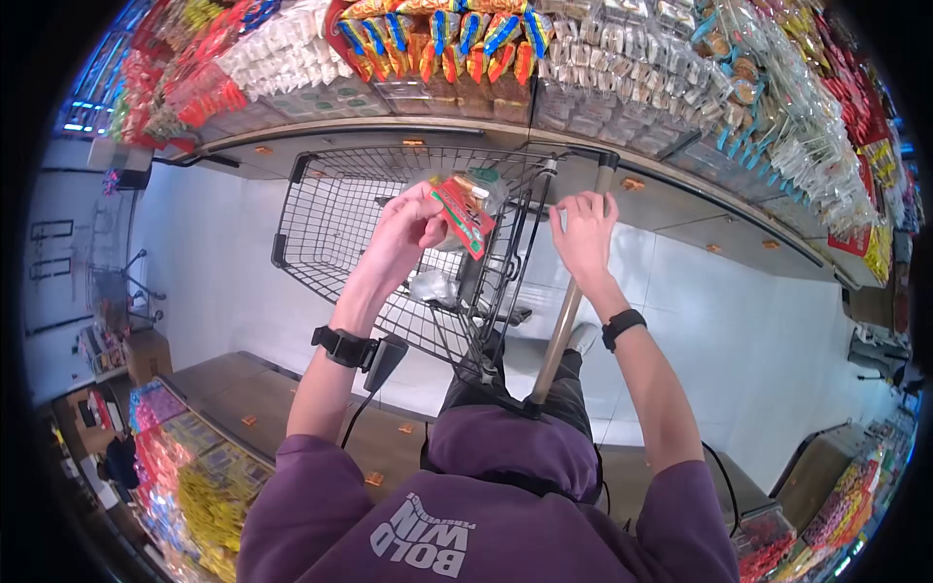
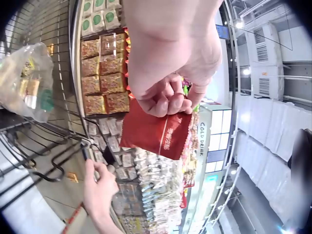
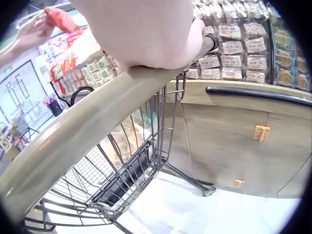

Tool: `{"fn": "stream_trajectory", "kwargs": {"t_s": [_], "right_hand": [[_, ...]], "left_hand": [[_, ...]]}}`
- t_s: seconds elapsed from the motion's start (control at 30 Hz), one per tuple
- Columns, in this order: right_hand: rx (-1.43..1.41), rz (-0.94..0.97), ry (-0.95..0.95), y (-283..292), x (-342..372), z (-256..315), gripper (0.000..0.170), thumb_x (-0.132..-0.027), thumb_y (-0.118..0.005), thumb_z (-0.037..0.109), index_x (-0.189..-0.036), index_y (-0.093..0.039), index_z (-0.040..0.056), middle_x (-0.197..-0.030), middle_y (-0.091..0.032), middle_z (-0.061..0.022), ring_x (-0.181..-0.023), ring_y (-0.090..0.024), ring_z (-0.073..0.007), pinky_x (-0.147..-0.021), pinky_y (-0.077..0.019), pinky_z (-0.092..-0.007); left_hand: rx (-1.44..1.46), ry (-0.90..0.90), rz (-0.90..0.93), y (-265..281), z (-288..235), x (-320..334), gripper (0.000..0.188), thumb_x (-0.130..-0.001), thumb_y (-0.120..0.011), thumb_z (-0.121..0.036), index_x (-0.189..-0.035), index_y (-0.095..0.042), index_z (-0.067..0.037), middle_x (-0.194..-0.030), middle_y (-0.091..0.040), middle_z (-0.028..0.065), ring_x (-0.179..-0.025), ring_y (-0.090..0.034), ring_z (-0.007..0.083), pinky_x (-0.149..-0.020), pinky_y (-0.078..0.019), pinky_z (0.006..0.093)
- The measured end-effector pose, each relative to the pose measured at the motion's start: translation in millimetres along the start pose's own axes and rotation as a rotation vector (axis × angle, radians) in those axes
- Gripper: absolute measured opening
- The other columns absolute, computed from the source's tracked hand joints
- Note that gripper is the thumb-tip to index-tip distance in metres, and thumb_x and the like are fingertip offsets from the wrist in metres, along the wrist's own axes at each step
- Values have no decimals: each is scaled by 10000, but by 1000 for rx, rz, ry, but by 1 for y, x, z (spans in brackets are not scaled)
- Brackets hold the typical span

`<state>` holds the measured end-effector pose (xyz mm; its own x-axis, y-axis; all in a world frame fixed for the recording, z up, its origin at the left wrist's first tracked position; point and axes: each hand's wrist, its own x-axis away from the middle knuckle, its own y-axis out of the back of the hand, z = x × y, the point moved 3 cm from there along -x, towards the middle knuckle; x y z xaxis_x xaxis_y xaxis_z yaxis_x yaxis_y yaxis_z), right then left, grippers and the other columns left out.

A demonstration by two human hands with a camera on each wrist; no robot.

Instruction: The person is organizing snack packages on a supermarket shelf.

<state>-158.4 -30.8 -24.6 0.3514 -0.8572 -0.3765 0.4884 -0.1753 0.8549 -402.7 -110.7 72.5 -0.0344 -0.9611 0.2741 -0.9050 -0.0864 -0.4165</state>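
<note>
My left hand (image 1: 411, 219) pinches the edge of a red snack packet (image 1: 464, 219) over the shopping cart (image 1: 326, 199). In the left wrist view the packet (image 2: 158, 131) hangs below the curled fingers, its plain red side with white print showing. My right hand (image 1: 585, 236) is by the cart's handle bar (image 1: 561, 335), fingers loosely bent and nothing held in them. From the right wrist the hand (image 3: 146, 36) overlaps the handle (image 3: 97, 114), most of its fingers hidden. Inside the cart lies a clear plastic bag (image 2: 31, 80) with wrapped items and a green patch.
Shelves of packaged snacks (image 1: 447, 44) run along the far side above a cabinet front (image 3: 229, 141) with small orange fittings. More snack bins (image 1: 209, 476) stand behind at the lower left. White floor (image 1: 680, 321) stretches to the right of the cart.
</note>
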Motion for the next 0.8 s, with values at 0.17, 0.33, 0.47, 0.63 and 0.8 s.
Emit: {"fn": "stream_trajectory", "kwargs": {"t_s": [0.17, 0.33, 0.47, 0.63, 0.8], "right_hand": [[-807, 115, 45, 13, 18, 4, 396, -992, -518, 392, -881, -671, 44, -845, -662, -71, -964, -611, -269, -987, -404, -394], [-1796, 651, -526, 116, 30, -5, 846, -955, -180, 721, -946, -670, 32, -888, -661, -7, -908, -636, -168, -888, -458, -325], [-1767, 747, -426, 199, 37, -52, 461, -964, -551, 461, -1115, -608, 29, -978, -661, -7, -919, -631, -94, -789, -505, -257], [-1489, 617, -394, 237, 54, -129, 322, -870, -734, 181, -1109, -564, 50, -1030, -659, -32, -941, -652, -94, -802, -552, -280], [-1547, 398, -420, 281, 60, -175, 329, -825, -761, 97, -1073, -554, 33, -1011, -660, -39, -899, -658, -103, -767, -553, -279]], "left_hand": [[103, -45, 103, -89, -23, 44, 132, -883, -583, -157, -816, -484, -100, -623, -451, -47, -530, -365, 33, -520, -307, 203], [242, -23, 276, -168, 5, 48, 140, -890, -557, -152, -799, -461, -106, -613, -393, -77, -510, -354, 14, -459, -279, 168], [173, 3, 106, -220, 35, 28, 131, -923, -525, -189, -841, -478, -99, -677, -448, -78, -518, -407, 28, -451, -332, 185], [-79, -88, 28, -254, 77, -6, 163, -975, -525, -242, -993, -561, -84, -906, -571, -21, -883, -569, 71, -784, -478, 262], [-1282, -261, -580, -207, 121, -9, 381, -917, -617, -277, -1164, -545, 4, -1148, -594, 119, -1067, -583, 270, -912, -446, 402]]}}
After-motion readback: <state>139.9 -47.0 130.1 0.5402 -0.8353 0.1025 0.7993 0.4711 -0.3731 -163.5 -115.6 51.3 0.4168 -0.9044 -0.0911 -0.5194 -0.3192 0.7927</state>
